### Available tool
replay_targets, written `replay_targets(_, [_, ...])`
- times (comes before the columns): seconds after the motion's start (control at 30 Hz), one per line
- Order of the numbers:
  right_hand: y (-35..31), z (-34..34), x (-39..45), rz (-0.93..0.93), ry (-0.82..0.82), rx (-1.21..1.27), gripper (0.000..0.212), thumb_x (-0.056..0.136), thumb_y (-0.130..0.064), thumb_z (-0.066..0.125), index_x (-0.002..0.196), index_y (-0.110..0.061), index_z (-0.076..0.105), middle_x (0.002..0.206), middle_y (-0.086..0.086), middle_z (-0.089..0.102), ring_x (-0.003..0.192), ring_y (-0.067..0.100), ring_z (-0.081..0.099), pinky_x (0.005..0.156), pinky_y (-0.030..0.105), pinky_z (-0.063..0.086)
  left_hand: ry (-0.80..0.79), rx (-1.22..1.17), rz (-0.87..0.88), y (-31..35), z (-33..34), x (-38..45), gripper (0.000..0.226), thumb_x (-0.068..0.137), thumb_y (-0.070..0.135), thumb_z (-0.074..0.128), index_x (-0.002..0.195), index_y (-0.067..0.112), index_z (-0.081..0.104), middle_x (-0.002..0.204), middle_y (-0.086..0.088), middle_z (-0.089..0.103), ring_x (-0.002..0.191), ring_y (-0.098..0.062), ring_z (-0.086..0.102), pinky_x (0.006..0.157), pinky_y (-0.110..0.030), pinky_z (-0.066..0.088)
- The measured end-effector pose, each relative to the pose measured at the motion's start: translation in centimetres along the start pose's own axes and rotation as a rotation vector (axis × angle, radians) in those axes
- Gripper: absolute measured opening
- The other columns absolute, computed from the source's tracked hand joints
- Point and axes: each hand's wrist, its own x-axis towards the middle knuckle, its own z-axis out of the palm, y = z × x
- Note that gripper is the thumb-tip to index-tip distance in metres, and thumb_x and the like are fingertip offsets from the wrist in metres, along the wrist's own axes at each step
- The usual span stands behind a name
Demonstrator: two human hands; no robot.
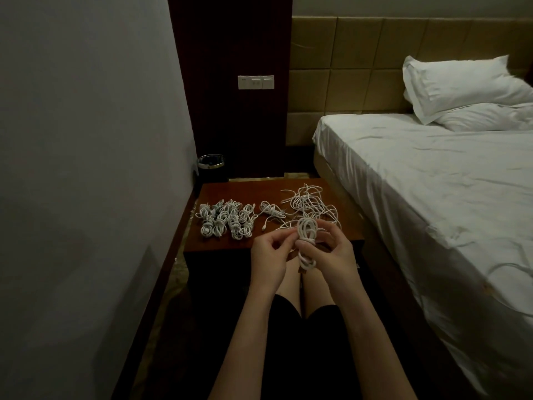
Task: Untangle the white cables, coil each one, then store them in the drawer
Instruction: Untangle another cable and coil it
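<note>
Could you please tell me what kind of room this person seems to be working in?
Most likely a hotel bedroom: a bed made up with white sheets and pillows, a padded headboard, and a small wooden bedside table under a wall switch panel.

the dim room held a dark wooden nightstand (230,192) with a grey wall (86,125) to its left, a bin (210,163) and a dark panel with switches (255,82) behind it, and a white-sheeted bed (432,183) with pillows (461,85) and a tan padded headboard (360,62) to its right.
</note>
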Motion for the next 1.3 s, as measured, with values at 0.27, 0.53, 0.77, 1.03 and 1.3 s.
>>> replay_targets(0.27, [0.3, 0.2, 0.0, -0.047, 0.043, -0.078, 0.037, 0.077, -0.005, 0.077, 0.097, -0.03, 0.059, 0.101, -0.006, 0.065, 0.091, 0.0, 0.063, 0.062, 0.012, 0.049, -0.002, -0.036, -0.059, -0.9, -1.0, 0.7, 0.015, 0.09, 0.003, 0.064, 0.102, 0.002, 0.072, 0.086, 0.0, 0.074, 0.08, -0.008, 0.072, 0.07, -0.019, 0.055])
replay_targets(0.53, [0.7, 0.4, 0.1, -0.064, 0.176, 0.06, 0.043, 0.073, -0.022, 0.082, 0.108, -0.023, 0.058, 0.108, -0.007, 0.064, 0.099, 0.004, 0.064, 0.072, 0.019, 0.051, -0.121, -0.1, -0.083, -0.5, -1.1, 0.7, 0.011, 0.091, 0.006, 0.063, 0.098, 0.008, 0.071, 0.088, -0.002, 0.075, 0.085, -0.012, 0.072, 0.074, -0.023, 0.057])
replay_targets(0.77, [1.0, 1.6, 1.7, -0.098, 0.14, -0.024, 0.024, 0.077, -0.027, 0.079, 0.091, -0.025, 0.059, 0.098, -0.011, 0.062, 0.092, 0.001, 0.059, 0.07, 0.013, 0.044, -0.118, -0.092, -0.048, -0.2, -1.8, 1.6, 0.022, 0.089, 0.005, 0.066, 0.107, 0.018, 0.067, 0.103, -0.006, 0.072, 0.093, -0.012, 0.071, 0.075, -0.024, 0.055])
replay_targets(1.03, [1.6, 4.7, 5.7, -0.06, 0.042, -0.031, 0.032, 0.08, -0.023, 0.077, 0.104, -0.017, 0.057, 0.1, -0.013, 0.061, 0.096, -0.004, 0.057, 0.075, 0.013, 0.047, -0.025, 0.323, 0.099, 0.9, -5.0, 5.0, 0.037, 0.087, 0.013, 0.071, 0.124, 0.011, 0.065, 0.109, 0.003, 0.07, 0.104, -0.011, 0.066, 0.084, -0.019, 0.054])
replay_targets(1.3, [2.4, 6.2, 9.8, -0.023, -0.153, -0.111, 0.023, 0.083, -0.017, 0.075, 0.103, -0.021, 0.065, 0.102, -0.009, 0.069, 0.097, 0.0, 0.064, 0.074, 0.012, 0.05, 0.003, 0.638, 0.183, 0.3, -8.5, 9.3, 0.038, 0.085, 0.022, 0.073, 0.121, 0.011, 0.067, 0.114, 0.003, 0.065, 0.1, -0.01, 0.064, 0.088, -0.025, 0.054])
